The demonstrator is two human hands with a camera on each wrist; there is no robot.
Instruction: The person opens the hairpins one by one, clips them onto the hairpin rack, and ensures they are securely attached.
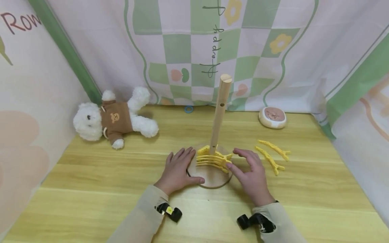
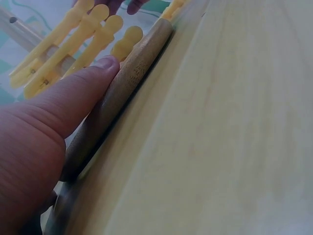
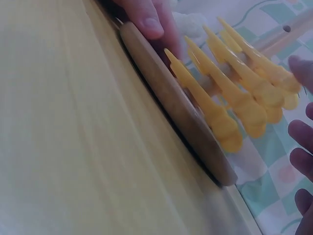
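A round wooden base (image 1: 210, 179) carries an upright wooden post (image 1: 220, 114) with small holes in it. Several yellow plastic forked pieces (image 3: 239, 98) are stacked in tiers around the post's lower part. My left hand (image 1: 178, 171) rests on the left side of the base, fingers extended and the thumb (image 2: 93, 81) lying over the near rim. On the other side, my right hand (image 1: 251, 172) is beside the stack, fingers spread. Its thumb tip is at the right end of the top yellow piece; whether it touches I cannot tell.
Two loose yellow forked pieces (image 1: 270, 158) lie right of the base. A white plush dog (image 1: 117, 118) in a brown shirt lies at the back left. Behind stand a blue ring (image 1: 188, 109) and a white rounded device (image 1: 272, 118), near the patterned curtain (image 1: 206, 50).
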